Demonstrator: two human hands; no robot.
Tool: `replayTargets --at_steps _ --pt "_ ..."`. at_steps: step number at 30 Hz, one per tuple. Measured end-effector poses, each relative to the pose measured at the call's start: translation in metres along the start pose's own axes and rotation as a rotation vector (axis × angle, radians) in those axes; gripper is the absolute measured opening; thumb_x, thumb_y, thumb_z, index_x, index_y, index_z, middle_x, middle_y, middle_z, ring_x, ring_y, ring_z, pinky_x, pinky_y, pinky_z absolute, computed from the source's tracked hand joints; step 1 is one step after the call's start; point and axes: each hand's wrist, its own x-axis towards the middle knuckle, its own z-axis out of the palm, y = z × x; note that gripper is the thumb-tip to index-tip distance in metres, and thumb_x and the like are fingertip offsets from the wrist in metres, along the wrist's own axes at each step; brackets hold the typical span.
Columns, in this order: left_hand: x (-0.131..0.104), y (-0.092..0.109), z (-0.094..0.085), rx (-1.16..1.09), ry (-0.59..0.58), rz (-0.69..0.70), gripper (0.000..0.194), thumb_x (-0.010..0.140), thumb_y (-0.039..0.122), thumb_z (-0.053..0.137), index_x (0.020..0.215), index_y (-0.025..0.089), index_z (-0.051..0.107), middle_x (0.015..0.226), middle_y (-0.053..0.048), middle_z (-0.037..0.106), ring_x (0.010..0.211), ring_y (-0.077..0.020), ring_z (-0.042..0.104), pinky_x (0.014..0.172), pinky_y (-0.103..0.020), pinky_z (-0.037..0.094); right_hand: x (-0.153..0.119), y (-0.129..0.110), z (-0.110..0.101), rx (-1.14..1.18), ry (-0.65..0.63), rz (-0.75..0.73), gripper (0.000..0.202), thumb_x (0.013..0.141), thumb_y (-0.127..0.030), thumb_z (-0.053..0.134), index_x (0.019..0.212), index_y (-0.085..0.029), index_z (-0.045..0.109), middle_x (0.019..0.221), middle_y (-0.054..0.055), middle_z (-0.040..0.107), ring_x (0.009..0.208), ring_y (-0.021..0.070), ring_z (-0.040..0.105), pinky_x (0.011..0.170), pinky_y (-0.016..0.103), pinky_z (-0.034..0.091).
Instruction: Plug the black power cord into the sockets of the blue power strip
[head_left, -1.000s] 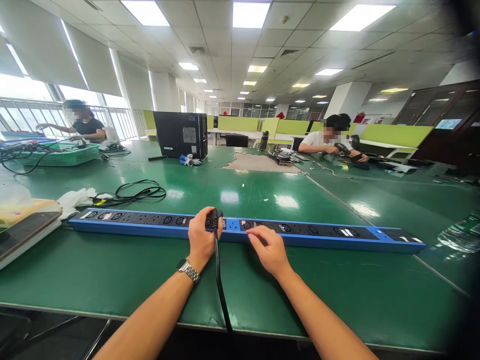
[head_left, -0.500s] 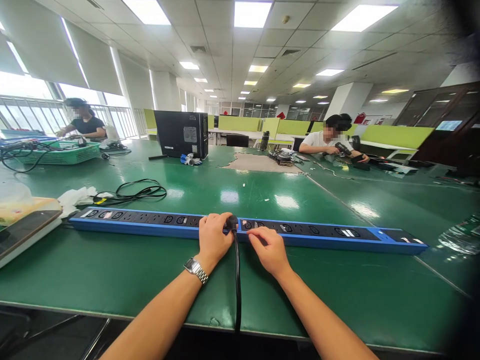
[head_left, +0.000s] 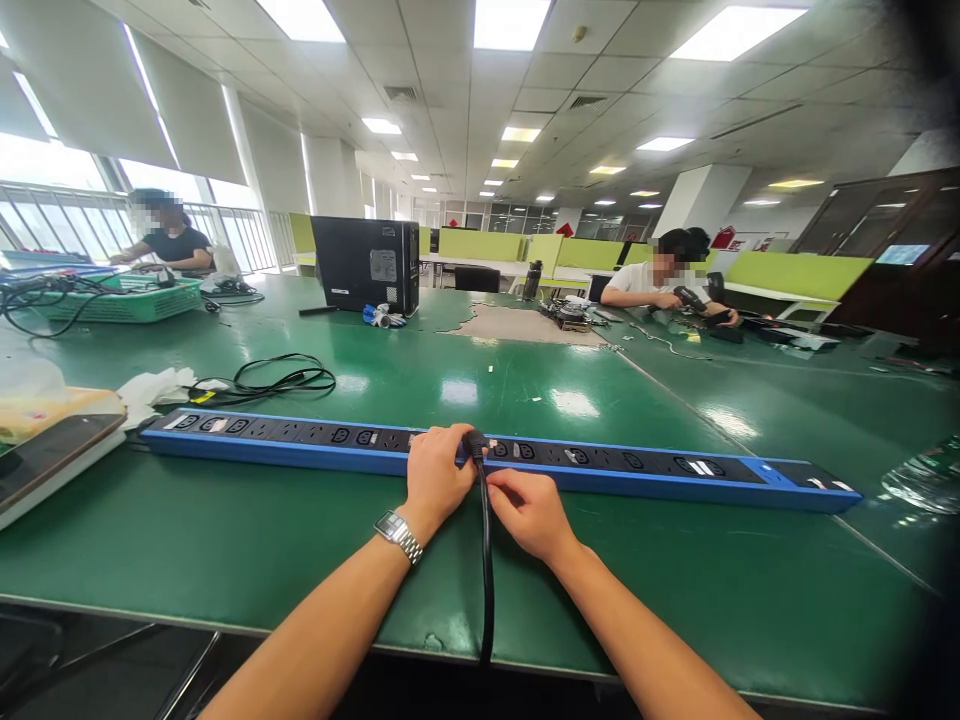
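A long blue and black power strip [head_left: 637, 484] lies across the table in front of me, its rows of sockets facing up. Near its middle, my left hand [head_left: 436, 475] has its thumb and fingers around a black plug [head_left: 475, 442] at the sockets; whether it is fully seated I cannot tell. From the plug a thick black power cord [head_left: 487, 590] runs down over the table's front edge. My right hand [head_left: 531, 512] is closed in a pinch just right of the cord, below the strip's front side. Its fingertips are close against the cord, and what they hold is hidden.
On the left lie a phone-like slab [head_left: 60, 460], white tissue [head_left: 154, 393] and a coiled black cable [head_left: 289, 375]. Farther back stand a green basket [head_left: 150, 303] and a black computer case [head_left: 365, 265]. Two people [head_left: 176, 243] [head_left: 660, 275] sit at the far sides.
My right hand has moved slightly down and left, from the strip's front edge to beside the cord. My left hand stays on the plug. The view has shifted a little.
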Motion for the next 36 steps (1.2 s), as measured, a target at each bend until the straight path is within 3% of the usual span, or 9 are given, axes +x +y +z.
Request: replayTargets --at_steps 8,15,20,23,25,29,36 --pt "0.000 0.000 -0.003 0.040 0.012 -0.099 0.022 0.088 0.033 0.062 0.106 0.021 0.064 0.095 -0.005 0.072 0.094 -0.0228 0.063 0.088 -0.037 0.043 -0.003 0.006 0.002 -0.014 -0.100 0.073 0.020 0.083 -0.022 0.053 0.079 -0.020 0.072 0.063 0.000 0.069 0.052 0.0113 0.058 0.056 0.023 0.042" --pt "0.003 0.004 -0.004 0.126 -0.102 -0.002 0.025 0.087 0.028 0.061 0.111 0.025 0.064 0.101 -0.003 0.073 0.101 -0.0234 0.060 0.089 -0.039 0.039 -0.003 0.006 0.004 -0.030 -0.111 0.051 0.019 0.084 -0.021 0.053 0.079 -0.020 0.072 0.061 -0.001 0.068 0.051 0.0114 0.057 0.055 0.023 0.041" --pt "0.005 0.003 -0.005 0.130 -0.140 0.001 0.025 0.086 0.026 0.062 0.111 0.026 0.065 0.101 -0.002 0.073 0.101 -0.0239 0.059 0.087 -0.039 0.040 -0.002 0.004 0.002 -0.055 0.080 -0.024 0.018 0.086 -0.019 0.052 0.081 -0.019 0.070 0.068 0.000 0.070 0.058 0.0122 0.062 0.058 0.023 0.046" --pt "0.004 0.001 -0.005 0.113 -0.139 0.015 0.028 0.086 0.025 0.061 0.113 0.026 0.064 0.104 -0.002 0.073 0.102 -0.0240 0.058 0.088 -0.040 0.039 0.001 0.002 0.000 -0.128 0.256 -0.096 0.018 0.088 -0.019 0.051 0.085 -0.019 0.069 0.079 0.004 0.071 0.072 0.0158 0.064 0.068 0.028 0.051" --pt "0.002 -0.001 -0.004 0.103 -0.129 0.030 0.030 0.086 0.025 0.061 0.116 0.026 0.063 0.106 -0.003 0.073 0.103 -0.0240 0.058 0.090 -0.040 0.039 0.004 0.000 0.000 -0.214 0.309 -0.137 0.020 0.088 -0.019 0.050 0.097 -0.019 0.069 0.093 0.007 0.071 0.087 0.0197 0.064 0.079 0.034 0.052" --pt "-0.001 -0.002 -0.003 0.101 -0.119 0.045 0.033 0.086 0.026 0.059 0.119 0.025 0.062 0.108 -0.003 0.072 0.104 -0.0243 0.057 0.091 -0.041 0.040 0.007 -0.001 0.006 -0.350 0.221 -0.216 0.041 0.088 -0.015 0.047 0.127 -0.018 0.058 0.124 0.010 0.064 0.113 0.0247 0.057 0.094 0.042 0.047" --pt "-0.001 -0.003 -0.003 0.091 -0.122 0.042 0.037 0.085 0.021 0.056 0.121 0.025 0.061 0.111 -0.003 0.072 0.105 -0.0247 0.057 0.091 -0.041 0.040 0.007 0.003 0.013 -0.414 0.088 -0.250 0.051 0.088 -0.013 0.046 0.139 -0.018 0.050 0.134 0.010 0.060 0.119 0.0252 0.051 0.097 0.043 0.046"
